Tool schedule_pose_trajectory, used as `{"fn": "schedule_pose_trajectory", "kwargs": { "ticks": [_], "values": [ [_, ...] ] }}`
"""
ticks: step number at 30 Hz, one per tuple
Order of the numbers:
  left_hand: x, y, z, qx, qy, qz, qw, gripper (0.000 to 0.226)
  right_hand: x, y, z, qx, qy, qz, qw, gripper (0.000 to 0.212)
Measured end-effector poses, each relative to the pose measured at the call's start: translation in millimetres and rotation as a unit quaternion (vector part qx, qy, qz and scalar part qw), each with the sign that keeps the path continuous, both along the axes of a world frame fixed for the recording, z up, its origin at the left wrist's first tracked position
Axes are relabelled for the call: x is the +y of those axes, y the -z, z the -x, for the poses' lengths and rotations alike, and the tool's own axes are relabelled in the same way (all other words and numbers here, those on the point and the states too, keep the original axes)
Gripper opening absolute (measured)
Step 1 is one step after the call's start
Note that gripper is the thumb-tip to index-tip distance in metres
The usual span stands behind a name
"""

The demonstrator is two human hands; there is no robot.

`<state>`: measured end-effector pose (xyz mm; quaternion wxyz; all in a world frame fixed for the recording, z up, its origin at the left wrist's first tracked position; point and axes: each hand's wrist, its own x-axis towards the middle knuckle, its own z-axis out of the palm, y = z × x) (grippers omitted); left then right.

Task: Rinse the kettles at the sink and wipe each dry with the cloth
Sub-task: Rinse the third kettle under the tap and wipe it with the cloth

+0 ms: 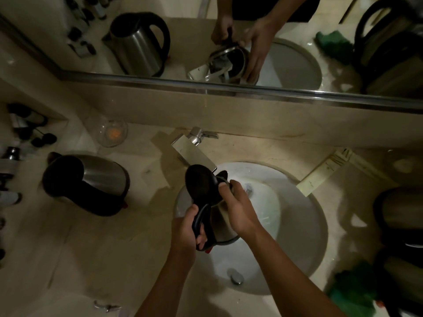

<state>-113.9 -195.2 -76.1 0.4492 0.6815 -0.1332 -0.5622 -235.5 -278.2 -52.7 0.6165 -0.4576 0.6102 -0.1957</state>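
Holding one steel kettle (223,221) over the sink basin (297,225), just below the faucet spout (194,156). My left hand (186,227) has fingers curled round the black handle (200,219), thumb on top. My right hand (239,210) wraps the steel body from the right, fingers clamped around it, thumb up at the rim.

Lid (202,184) is flipped open, tilting toward the faucet side. Kettle's long axis runs base-near-me to mouth-away, leaning slightly toward the spout. So the mouth is the end nearest the spout, almost under it. Can't tell whether water is running; too dim.

Judgement: rinse step on this kettle. Next move is a tilt about the handle grip, left hand as pivot, right hand steering the body. Mouth has to stay inside the basin wall or water goes on the counter.

Green cloth (350,291) sits on the counter at my lower right, right hand is the nearer one to it. Another kettle (91,184) stands well apart on the left counter; more dark kettles (398,216) at the right edge, next to the cloth.
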Motion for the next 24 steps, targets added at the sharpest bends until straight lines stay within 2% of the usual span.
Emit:
{"fn": "schedule_pose_trajectory", "kwargs": {
  "ticks": [2, 4, 9, 12, 15, 17, 20, 24],
  "values": [
    [11.0, 1.7, 2.3, -0.013, 0.004, 0.002, 1.0, 0.061, 8.2, -3.6, 3.7, 0.024, -0.017, 0.008, 1.0, 0.074],
    [23.1, 1.4, 4.0, -0.007, 0.016, 0.003, 1.0, 0.065, 15.8, -8.7, 5.0, 0.041, -0.011, 0.014, 0.999, 0.076],
    [40.4, -13.8, 11.8, -0.023, -0.002, 0.028, 0.999, 0.073, 33.3, -26.0, 3.1, 0.015, 0.086, 0.018, 0.996, 0.022],
    [42.1, -25.8, 13.6, -0.054, -0.012, 0.07, 0.996, 0.077, 40.5, -29.1, 3.2, 0.002, 0.135, 0.017, 0.991, 0.016],
    [43.4, -32.8, 13.5, -0.058, -0.014, 0.09, 0.994, 0.07, 40.9, -24.3, 3.4, 0.018, 0.189, -0.002, 0.982, 0.014],
    [42.7, -37.0, 13.3, -0.066, -0.007, 0.097, 0.993, 0.069, 38.8, -24.3, 2.0, 0.032, 0.199, -0.018, 0.979, 0.016],
    [42.8, -42.2, 12.9, -0.054, -0.033, 0.073, 0.995, 0.057, 26.1, -32.5, 0.1, 0.055, 0.156, -0.025, 0.986, 0.026],
    [48.9, -42.9, 3.5, -0.045, -0.034, 0.091, 0.994, 0.061, -31.9, -42.7, -10.7, 0.036, 0.091, 0.024, 0.995, 0.049]
  ]
}}
